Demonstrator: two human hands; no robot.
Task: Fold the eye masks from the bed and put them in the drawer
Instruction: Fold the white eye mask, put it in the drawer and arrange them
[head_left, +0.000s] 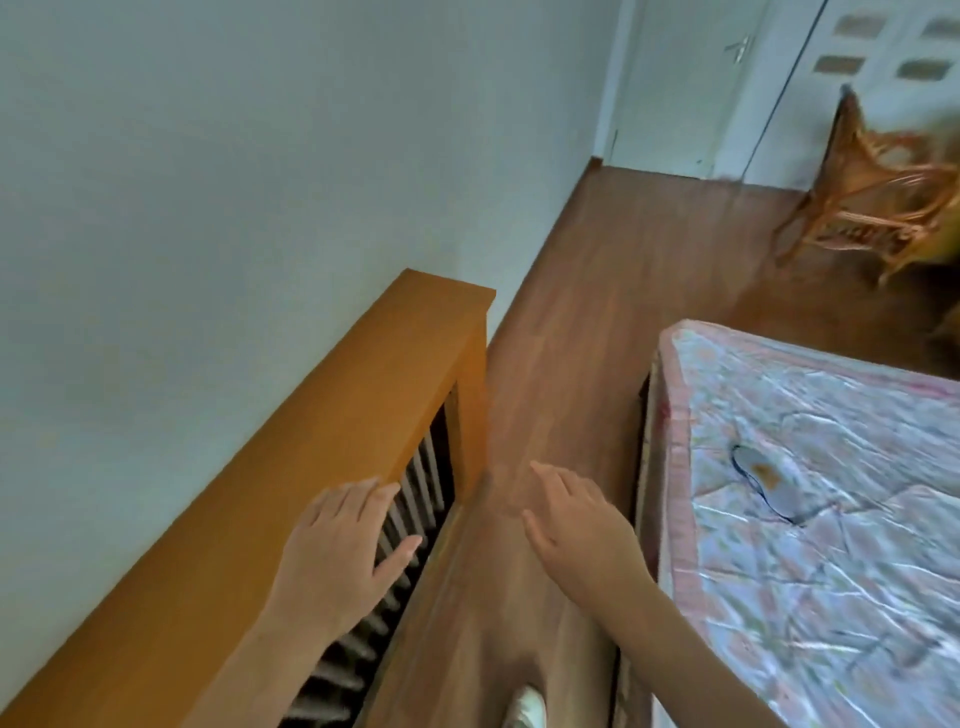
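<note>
A person stands in a narrow strip of wooden floor (582, 291) between a wall-side radiator cover (332, 415) on their left and a bed (831, 597) on their right, looking down at both bare hands. The left hand (337, 551) hovers over the front edge of the orange wooden cover, near its pale vertical slats; its fingers (382, 496) are released and loosely spread, grasping nothing. The right hand (576, 519) is held out over the floor, palm down, just beside the edge of the bed; its fingers (545, 475) are also released and empty.

An eye mask (769, 480) lies flat and unfolded on the bed's quilted floral cover, near the side closest to the person, its thin dark strap looped around it. It lies apart from the right hand, to that hand's right. Judging by the empty, outstretched hands, the person seems to be between actions and about to turn toward the bed for the mask.

No drawer is visible. A wicker chair (872, 192) stands near a white door (691, 78) at the far end. No brands, labels or readable writing appear anywhere.
</note>
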